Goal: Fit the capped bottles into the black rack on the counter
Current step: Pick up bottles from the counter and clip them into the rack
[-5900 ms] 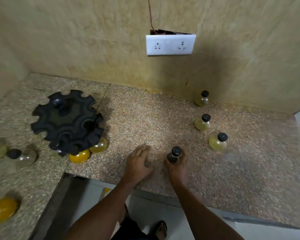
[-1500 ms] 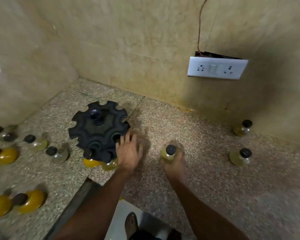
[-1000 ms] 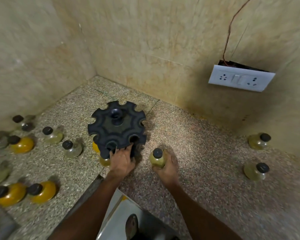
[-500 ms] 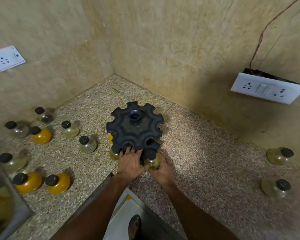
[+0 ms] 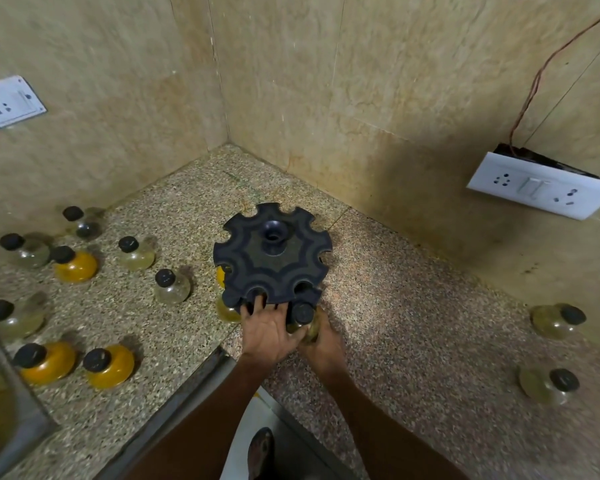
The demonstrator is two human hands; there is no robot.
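My right hand is wrapped around a bottle, cap up, its neck at a notch on the near rim of the rack. My left hand, just left of the bottle, has fingers spread on that rim. More bottles stand well left and right of my grip.

Colours and patterns on the speckled counter.
Rack: matte black. Bottle caps: black. Bottles near the counter's left edge: amber-orange or clear pale yellow; two by its right edge: olive-yellow. Walls: mottled beige. Socket plate: white.
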